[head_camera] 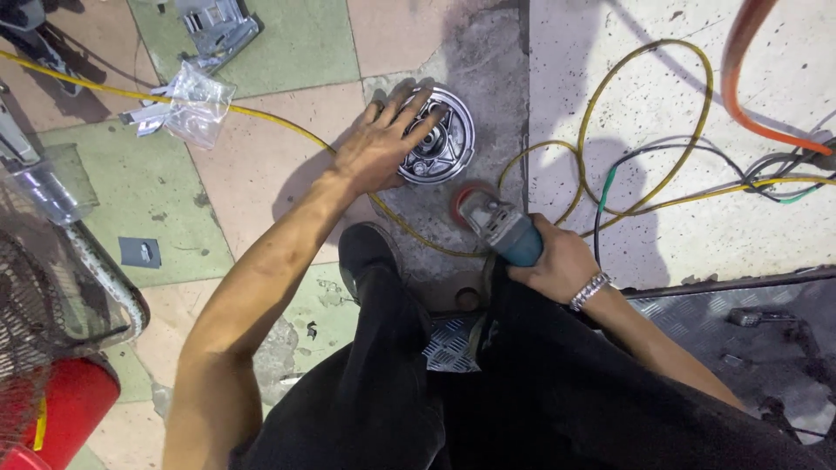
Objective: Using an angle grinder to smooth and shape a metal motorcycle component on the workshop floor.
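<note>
Left hand [380,144] flat, fingers spread, pressing on a round metal hub part [440,144] lying on the grey concrete strip of the floor [287,52], near its far edge. Right hand [557,261] wrapped tight around the body of a teal angle grinder [501,224], disc end just beside the hub, not touching. Yellow cable [610,96] loops over the pale slab to the right. Clear plastic bag [196,104] lies on the tiles to the left. Black shoe [366,252] planted between both arms.
</note>
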